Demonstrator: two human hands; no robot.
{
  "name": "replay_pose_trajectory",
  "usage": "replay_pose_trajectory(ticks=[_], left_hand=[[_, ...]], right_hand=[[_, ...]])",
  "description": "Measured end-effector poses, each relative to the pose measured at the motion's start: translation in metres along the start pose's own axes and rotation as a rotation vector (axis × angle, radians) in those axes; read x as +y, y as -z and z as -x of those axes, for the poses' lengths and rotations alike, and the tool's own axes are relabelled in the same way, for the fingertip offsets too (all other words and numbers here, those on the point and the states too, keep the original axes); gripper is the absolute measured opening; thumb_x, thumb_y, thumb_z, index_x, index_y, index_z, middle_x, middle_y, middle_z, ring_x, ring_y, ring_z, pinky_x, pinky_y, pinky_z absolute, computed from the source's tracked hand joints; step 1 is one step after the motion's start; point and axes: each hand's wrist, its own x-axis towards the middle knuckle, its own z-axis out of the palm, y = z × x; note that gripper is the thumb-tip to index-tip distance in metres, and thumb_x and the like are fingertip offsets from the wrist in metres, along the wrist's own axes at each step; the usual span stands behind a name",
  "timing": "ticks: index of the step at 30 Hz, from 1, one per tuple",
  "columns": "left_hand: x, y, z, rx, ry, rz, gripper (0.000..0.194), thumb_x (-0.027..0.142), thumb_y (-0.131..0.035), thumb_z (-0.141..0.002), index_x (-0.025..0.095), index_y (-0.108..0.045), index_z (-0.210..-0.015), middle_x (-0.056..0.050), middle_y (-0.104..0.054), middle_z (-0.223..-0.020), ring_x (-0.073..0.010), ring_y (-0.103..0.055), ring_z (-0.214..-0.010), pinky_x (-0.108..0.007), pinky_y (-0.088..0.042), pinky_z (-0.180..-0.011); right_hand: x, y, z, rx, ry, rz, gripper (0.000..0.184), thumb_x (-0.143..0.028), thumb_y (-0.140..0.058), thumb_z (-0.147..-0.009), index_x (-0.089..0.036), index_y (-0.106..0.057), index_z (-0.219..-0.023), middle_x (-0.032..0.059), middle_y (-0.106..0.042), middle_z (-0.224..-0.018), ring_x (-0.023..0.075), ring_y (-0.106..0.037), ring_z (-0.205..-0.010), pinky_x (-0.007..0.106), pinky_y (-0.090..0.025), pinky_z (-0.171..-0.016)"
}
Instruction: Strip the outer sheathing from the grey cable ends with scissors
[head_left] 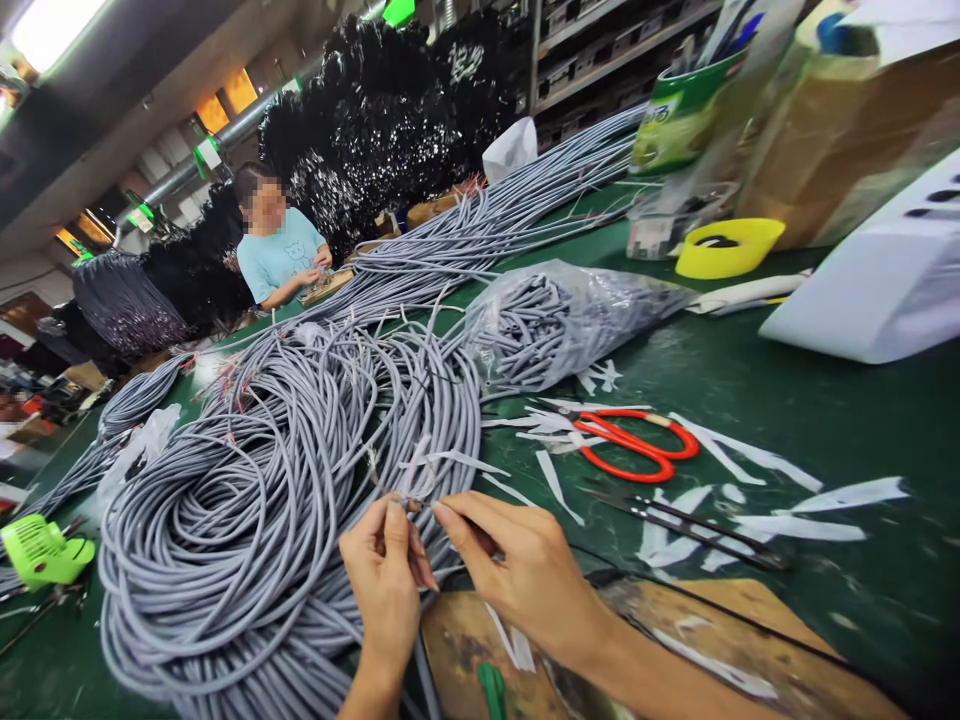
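My left hand pinches the stripped end of a grey cable between thumb and fingers. Close against it, my right hand has thumb and forefinger pressed together at the same cable end; what lies between those fingertips is too small to make out. Beneath and to the left of both hands spreads a big coil of grey cables. Thin pale strands stand up near the fingertips. Right of my hands are red-handled scissors and dark tweezers, both lying among white strips.
Below my right hand is a worn wooden board with a green-handled tool. A plastic bag of cable pieces lies behind. A yellow ring, green tub and lime fan stand around. Another person sits across the table.
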Motion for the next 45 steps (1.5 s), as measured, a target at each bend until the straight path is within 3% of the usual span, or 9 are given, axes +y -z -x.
replay_pose_trajectory(ticks=[16,21,25,28,34,38,45], left_hand=[[-0.0018,-0.0020,0.0015,0.020,-0.020,-0.063,0.043,0.054,-0.052,-0.075,0.017,-0.047,-0.055,0.007,-0.038,-0.041,-0.0059,-0.034,-0.030,-0.017,-0.029,-0.030],[-0.0025,-0.0038,0.0024,0.046,-0.053,-0.124,0.042,0.054,-0.051,-0.076,0.018,-0.048,-0.055,0.007,-0.037,-0.039,-0.0071,-0.033,-0.029,-0.019,-0.028,-0.030],[-0.0062,-0.0070,0.0056,-0.048,-0.074,-0.194,0.041,0.050,-0.047,-0.080,0.017,-0.051,-0.056,0.006,-0.036,-0.039,-0.0071,-0.031,-0.030,-0.019,-0.025,-0.032],[-0.0089,-0.0083,0.0071,-0.088,-0.078,-0.216,0.039,0.048,-0.045,-0.082,0.015,-0.060,-0.068,0.006,-0.037,-0.040,-0.0072,-0.033,-0.032,-0.019,-0.026,-0.033],[-0.0050,-0.0043,0.0014,-0.081,0.059,-0.017,0.043,0.057,-0.052,-0.074,0.015,-0.055,-0.064,0.008,-0.038,-0.041,-0.0044,-0.032,-0.026,-0.016,-0.026,-0.028],[-0.0035,-0.0011,-0.0025,-0.071,0.098,0.075,0.044,0.058,-0.056,-0.070,0.014,-0.055,-0.064,0.008,-0.040,-0.042,-0.0024,-0.031,-0.024,-0.014,-0.023,-0.025],[-0.0039,-0.0034,0.0022,-0.099,0.027,-0.040,0.042,0.054,-0.051,-0.076,0.016,-0.049,-0.058,0.008,-0.034,-0.040,-0.0037,-0.029,-0.027,-0.016,-0.022,-0.028]], right_hand=[[0.0013,-0.0017,0.0026,-0.013,0.024,0.051,0.028,-0.016,-0.036,-0.089,-0.017,-0.056,-0.069,0.0010,-0.061,-0.058,0.0108,-0.057,-0.049,0.021,-0.041,-0.049],[-0.0008,-0.0019,0.0003,-0.056,-0.102,-0.038,0.032,-0.020,-0.037,-0.089,-0.019,-0.051,-0.060,-0.0028,-0.052,-0.047,0.0092,-0.048,-0.040,0.019,-0.036,-0.041],[-0.0002,-0.0013,-0.0018,-0.086,-0.215,-0.182,0.034,-0.024,-0.037,-0.088,-0.019,-0.049,-0.057,-0.0038,-0.048,-0.045,0.0086,-0.045,-0.038,0.018,-0.035,-0.038],[0.0003,0.0010,-0.0035,-0.052,-0.232,-0.191,0.033,-0.025,-0.037,-0.088,-0.018,-0.051,-0.059,-0.0035,-0.050,-0.046,0.0086,-0.047,-0.038,0.017,-0.036,-0.039],[-0.0009,0.0071,-0.0065,0.135,-0.147,-0.035,0.027,-0.022,-0.041,-0.087,-0.018,-0.055,-0.065,-0.0022,-0.055,-0.050,0.0089,-0.049,-0.040,0.019,-0.039,-0.043],[-0.0017,0.0058,-0.0055,0.123,-0.050,-0.004,0.024,-0.018,-0.041,-0.087,-0.018,-0.056,-0.068,-0.0016,-0.058,-0.053,0.0084,-0.051,-0.041,0.019,-0.040,-0.044],[0.0001,0.0019,-0.0010,0.178,-0.019,0.046,0.012,-0.023,-0.050,-0.082,-0.015,-0.059,-0.080,-0.0053,-0.051,-0.045,0.0069,-0.041,-0.032,0.018,-0.036,-0.036]])
